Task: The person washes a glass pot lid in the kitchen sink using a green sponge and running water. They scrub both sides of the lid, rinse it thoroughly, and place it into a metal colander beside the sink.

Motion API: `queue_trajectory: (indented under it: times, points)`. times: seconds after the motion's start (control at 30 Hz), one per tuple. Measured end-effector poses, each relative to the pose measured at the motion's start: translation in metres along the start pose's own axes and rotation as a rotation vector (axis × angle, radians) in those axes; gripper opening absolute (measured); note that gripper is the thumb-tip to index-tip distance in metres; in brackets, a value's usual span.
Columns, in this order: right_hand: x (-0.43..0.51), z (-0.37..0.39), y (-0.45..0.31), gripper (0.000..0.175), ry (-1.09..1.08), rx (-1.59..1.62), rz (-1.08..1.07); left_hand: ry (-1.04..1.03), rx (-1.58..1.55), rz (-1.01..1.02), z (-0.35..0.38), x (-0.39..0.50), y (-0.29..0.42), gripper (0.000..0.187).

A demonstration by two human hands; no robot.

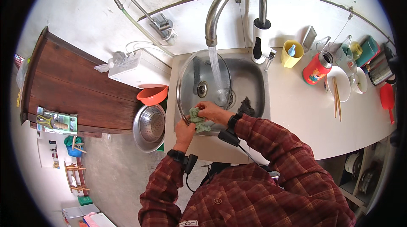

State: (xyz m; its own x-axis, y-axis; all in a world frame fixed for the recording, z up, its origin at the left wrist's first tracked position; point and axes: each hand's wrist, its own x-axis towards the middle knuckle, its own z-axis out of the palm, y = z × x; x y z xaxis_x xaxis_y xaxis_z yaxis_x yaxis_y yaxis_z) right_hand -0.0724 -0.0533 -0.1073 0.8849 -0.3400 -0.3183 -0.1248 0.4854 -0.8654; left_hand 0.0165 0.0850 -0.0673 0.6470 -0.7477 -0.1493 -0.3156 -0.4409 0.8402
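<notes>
Over the steel sink [259,83] a round glass pot lid [190,77] with a metal rim stands tilted, its knob visible through the glass. My left hand [184,131] grips the lid's near rim. In my right hand [211,112] is a crumpled green cloth [198,120], pressed against the rim beside my left hand. Water runs from the curved metal faucet [211,40] onto the lid's right part. A dark scouring pad [246,107] lies in the sink at the right, near my right wrist.
Right of the sink stand a yellow cup [287,58], a red thermos flask [314,71], a white bowl [345,83] with chopsticks [336,99], and several jars and cups. To the left are an orange basin [152,96], a metal colander [151,125] and a white box-shaped appliance [136,69].
</notes>
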Motion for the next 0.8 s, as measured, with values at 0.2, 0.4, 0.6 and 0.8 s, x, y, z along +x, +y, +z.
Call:
queue_trajectory:
  times: [0.2, 0.4, 0.6, 0.8]
  points:
    - [0.001, -0.043, 0.001, 0.036, 0.041, -0.475, 0.008, 0.036, 0.506, 0.253, -0.03, 0.014, 0.029, 0.027]
    - [-0.005, -0.077, 0.011, 0.038, 0.167, -0.875, -0.076, 0.044, 0.674, 0.316, -0.062, 0.021, 0.092, 0.021]
    - [-0.02, -0.065, 0.018, 0.038, 0.217, -0.565, 0.033, 0.087, 0.578, 0.416, -0.073, 0.035, 0.122, 0.015]
    - [-0.02, -0.063, 0.026, 0.038, 0.114, -0.654, -0.025, -0.035, 0.631, 0.328, -0.067, 0.075, 0.141, 0.023]
